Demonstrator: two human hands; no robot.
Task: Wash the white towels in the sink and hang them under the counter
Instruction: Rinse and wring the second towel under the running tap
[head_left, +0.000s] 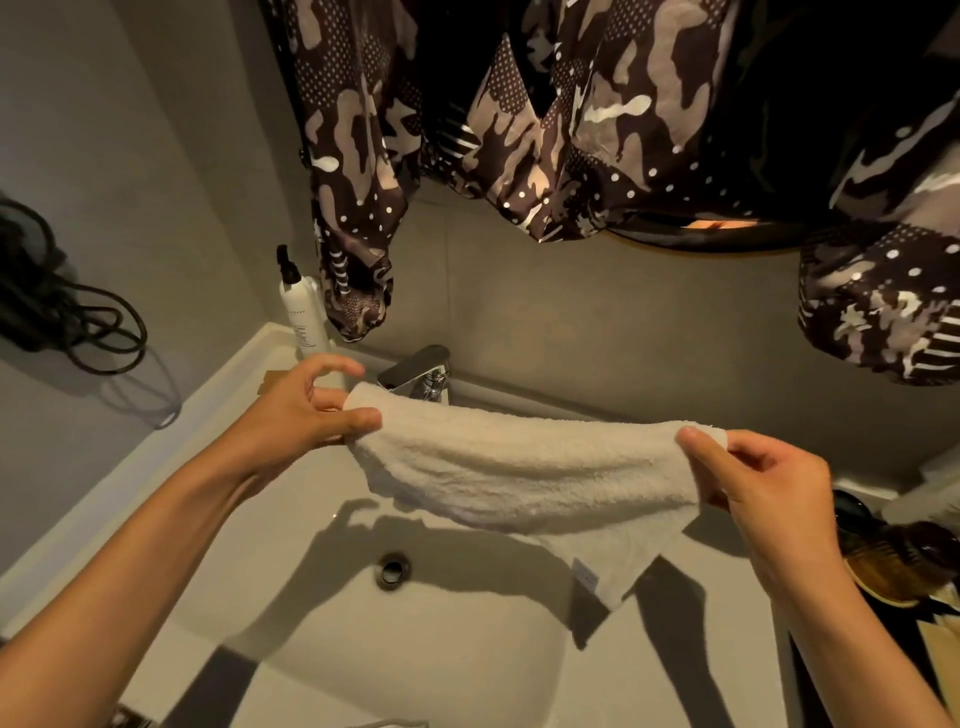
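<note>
Head view, steeply down, close over sink (291, 597)

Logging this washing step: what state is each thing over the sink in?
White terry towel: stretched between both hands above the basin.
Left hand: pinching the towel's left end.
Right hand: pinching its right end.
Chrome faucet: no water visible.
White sink basin: drain open.

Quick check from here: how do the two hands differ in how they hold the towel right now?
The left hand pinches its end of the towel with the other fingers spread and lifted; the right hand curls its fingers closer around its end. The left hand sits higher and nearer the tap; the right is lower, toward the sink's right side. Both grip the top edge, stretching the towel over the basin.
</note>
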